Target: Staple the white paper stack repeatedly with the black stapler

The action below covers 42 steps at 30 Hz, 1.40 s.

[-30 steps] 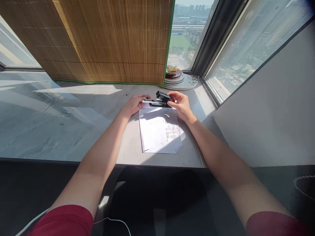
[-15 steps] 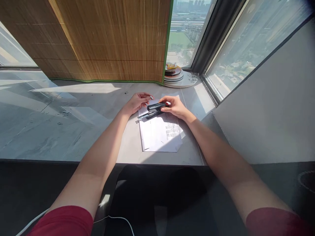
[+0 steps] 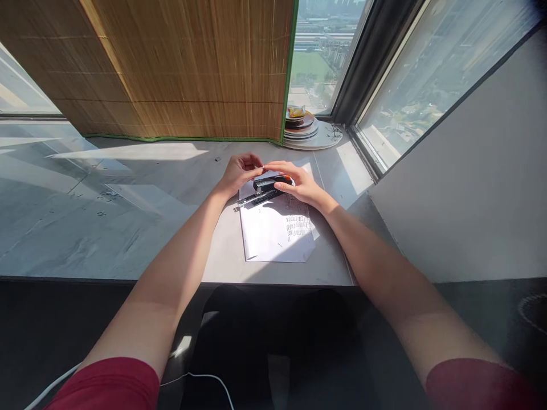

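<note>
A black stapler (image 3: pixel 265 183), with its staple tray slid out at the front, rests on the white paper (image 3: pixel 269 233). Around its rear end is my right hand (image 3: pixel 298 181), the thumb along the near side. That hand's index finger stretches over to the fingertips of my left hand (image 3: pixel 240 172). My left thumb and fingers are pinched together just beyond the stapler; the small silver staple strip seen there earlier is now mostly hidden by the fingers. Rows of loose staples (image 3: pixel 298 228) lie on the paper's right side.
Loose staples (image 3: pixel 109 195) are scattered on the stone-like ledge (image 3: pixel 171 171) at left. A bamboo blind (image 3: pixel 192 68) hangs behind. Stacked plates (image 3: pixel 303 136) stand in the window corner, beside a white wall (image 3: pixel 470 171). A white cable (image 3: pixel 205 378) runs below the ledge.
My right index finger has moved left from the stapler's top to meet my left fingertips. The staple strip in my left hand has become covered by the fingers.
</note>
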Available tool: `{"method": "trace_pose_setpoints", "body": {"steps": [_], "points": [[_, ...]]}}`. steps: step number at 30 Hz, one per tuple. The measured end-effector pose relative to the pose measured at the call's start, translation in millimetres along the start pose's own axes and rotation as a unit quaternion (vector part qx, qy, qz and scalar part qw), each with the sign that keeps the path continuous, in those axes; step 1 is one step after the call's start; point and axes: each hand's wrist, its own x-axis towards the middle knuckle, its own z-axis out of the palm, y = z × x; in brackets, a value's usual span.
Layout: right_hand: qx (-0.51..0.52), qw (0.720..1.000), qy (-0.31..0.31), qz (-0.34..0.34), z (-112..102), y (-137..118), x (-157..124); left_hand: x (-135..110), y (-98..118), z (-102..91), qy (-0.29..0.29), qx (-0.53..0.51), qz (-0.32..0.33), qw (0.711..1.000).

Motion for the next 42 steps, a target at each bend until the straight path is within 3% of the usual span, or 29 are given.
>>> {"method": "trace_pose_setpoints", "body": {"steps": [8, 12, 14, 16, 19, 22, 24, 27, 30, 33, 36, 39, 42], "points": [[-0.021, 1.0, 0.016, -0.001, 1.1, -2.0, 1.2, 2.8, -1.8, -1.1, 0.009, -0.005, 0.02, 1.0], [-0.002, 0.999, 0.048, 0.01, -0.7, 1.1, 0.1, 10.0, -0.1, -0.8, 0.017, 0.016, 0.071, 0.997], [-0.019, 0.994, 0.092, 0.048, -4.2, 10.0, -0.7, 14.9, 1.6, -5.1, 0.073, 0.026, 0.102, 0.992], [-0.076, 0.978, 0.158, 0.113, -10.2, 23.3, -2.2, 19.8, 1.9, -14.3, 0.169, 0.048, 0.131, 0.976], [-0.19, 0.927, 0.234, 0.223, -21.1, 43.1, -6.8, 25.8, -3.9, -33.8, 0.313, 0.155, 0.153, 0.924], [-0.256, 0.879, 0.254, 0.313, -27.9, 52.8, -12.9, 29.6, -16.0, -48.6, 0.376, 0.316, 0.123, 0.862], [-0.283, 0.855, 0.25, 0.356, -28.4, 53.5, -16.1, 31.5, -24.8, -51.5, 0.362, 0.391, 0.074, 0.843], [-0.31, 0.839, 0.23, 0.384, -26.4, 51.8, -18.1, 32.8, -34.7, -48.4, 0.302, 0.456, 0.007, 0.837], [-0.314, 0.836, 0.226, 0.388, -25.3, 50.3, -16.3, 31.1, -39.2, -45.2, 0.261, 0.501, 0.0, 0.826], [-0.284, 0.856, 0.266, 0.34, -25.4, 43.9, -11.3, 28.2, -40.1, -45.5, 0.258, 0.52, 0.02, 0.814], [-0.183, 0.925, 0.262, 0.204, -24.0, 29.0, -6.2, 26.8, -39.6, -46.9, 0.258, 0.532, 0.022, 0.806], [-0.083, 0.988, 0.113, 0.066, -20.8, 12.8, -4.4, 27.0, -38.8, -47.8, 0.248, 0.53, 0.01, 0.811], [-0.048, 0.999, -0.019, 0.006, -17.0, 6.2, -4.6, 26.3, -37.5, -48.3, 0.251, 0.525, 0.009, 0.813]]}}
